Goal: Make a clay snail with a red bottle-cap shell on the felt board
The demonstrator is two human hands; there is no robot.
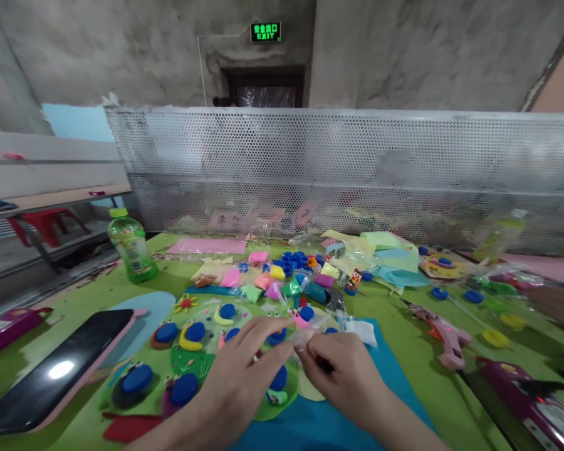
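Note:
A small clear plastic bag is between my two hands above the craft board. My left hand reaches in from the left, its fingertips pinched at the bag's left edge. Curled closed, my right hand grips the bag's near end; its fingertips are partly hidden. Beneath lies a blue sheet with clay shapes, among them a yellow banana-like one with a blue cap. A pink clay figure with a blue cap sits just beyond the bag. A white packet lies right of it.
Colourful clay packets and blue caps are heaped at the back. A phone and green bottle stand left. A pink glue gun and purple device lie right, near another person's hand. A perforated metal screen stands behind.

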